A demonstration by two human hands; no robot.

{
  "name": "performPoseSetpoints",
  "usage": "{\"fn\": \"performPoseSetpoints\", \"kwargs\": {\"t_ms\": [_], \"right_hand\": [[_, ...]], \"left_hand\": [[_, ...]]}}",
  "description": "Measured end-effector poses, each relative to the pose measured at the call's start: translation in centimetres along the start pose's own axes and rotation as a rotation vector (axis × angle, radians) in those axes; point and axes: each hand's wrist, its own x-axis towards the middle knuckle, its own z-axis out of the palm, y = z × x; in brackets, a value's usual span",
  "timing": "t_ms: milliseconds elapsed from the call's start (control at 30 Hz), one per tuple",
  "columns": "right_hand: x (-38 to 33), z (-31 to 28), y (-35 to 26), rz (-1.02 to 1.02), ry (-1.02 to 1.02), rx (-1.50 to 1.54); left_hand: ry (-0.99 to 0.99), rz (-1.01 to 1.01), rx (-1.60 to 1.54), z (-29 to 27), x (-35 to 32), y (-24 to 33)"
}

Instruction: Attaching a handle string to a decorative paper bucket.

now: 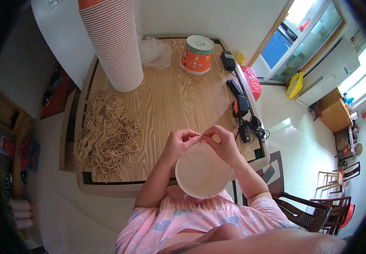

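Observation:
A white paper bucket point(203, 173) rests against my lap at the table's front edge, its open mouth facing up. My left hand point(178, 142) and my right hand point(223, 144) meet above its far rim, both pinching a thin tan string point(201, 139). The string runs down across the inside of the bucket. A big heap of the same tan strings point(106, 135) lies on the left part of the wooden table point(170, 97).
A tall stack of paper buckets point(115, 42) stands at the back left, a short orange stack point(197, 55) at the back middle, with a clear plastic bag point(154, 51) between. Black chargers and cables point(242, 114) line the right edge. Wooden chairs point(310, 207) stand at right.

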Motion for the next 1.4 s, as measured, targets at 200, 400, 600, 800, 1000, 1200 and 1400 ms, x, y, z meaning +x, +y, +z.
{"fn": "performPoseSetpoints", "kwargs": {"t_ms": [200, 400, 600, 800, 1000, 1200, 1400], "right_hand": [[0.0, -0.1, -0.4, -0.034, -0.005, -0.029], [-0.2, 0.0, -0.2, -0.054, 0.007, -0.1], [-0.5, 0.1, -0.1, -0.011, 0.027, -0.054], [-0.6, 0.3, -0.2, 0.009, 0.035, -0.012], [-0.8, 0.3, 0.0, 0.025, 0.025, 0.013], [-1.0, 0.3, 0.4, 0.035, 0.053, 0.032], [-1.2, 0.0, 0.2, 0.062, 0.05, 0.061]], "left_hand": [[0.01, -0.016, 0.085, 0.1, -0.2, 0.5], [0.019, 0.018, 0.108, 0.1, -0.1, 0.1], [-0.014, -0.025, 0.033, -0.3, 0.1, -0.3], [-0.041, -0.071, 0.039, -0.4, 0.0, 0.0], [-0.031, 0.022, -0.054, -0.2, 0.1, -0.3], [-0.026, 0.028, -0.027, -0.1, 0.3, -0.2], [0.002, 0.077, 0.017, 0.6, -0.2, 0.5]]}}
